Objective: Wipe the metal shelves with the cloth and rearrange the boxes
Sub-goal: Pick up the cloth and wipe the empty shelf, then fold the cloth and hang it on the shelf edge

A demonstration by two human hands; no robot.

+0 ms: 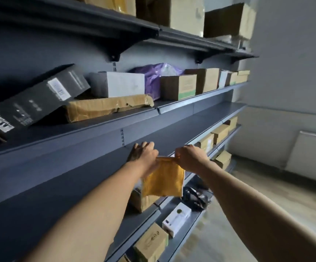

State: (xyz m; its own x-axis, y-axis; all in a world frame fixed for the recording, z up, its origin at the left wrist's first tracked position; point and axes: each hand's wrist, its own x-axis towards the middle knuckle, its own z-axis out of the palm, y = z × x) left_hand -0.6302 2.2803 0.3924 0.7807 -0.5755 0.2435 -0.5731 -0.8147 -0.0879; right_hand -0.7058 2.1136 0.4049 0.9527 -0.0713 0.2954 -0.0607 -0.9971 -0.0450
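A: Where are the hands?
B: Both arms reach forward; left hand (145, 155) and right hand (190, 157) each pinch a top corner of the yellow cloth (163, 180), which hangs toward 6 o'clock, in front of the shelf (77, 182).
A: Any writing?
B: White print on the black box (30, 103) at 9 o'clock, too blurred to read.

left grip (145, 156) pinched the yellow cloth (163, 180) at its top left corner | right grip (190, 157) pinched the top right corner | cloth hung between them, in front of the grey metal shelf (181, 127) | upper shelf (200, 95) carried a tilted black box (34, 103), flat taped carton (108, 108), white box (119, 84), purple bag (157, 76)
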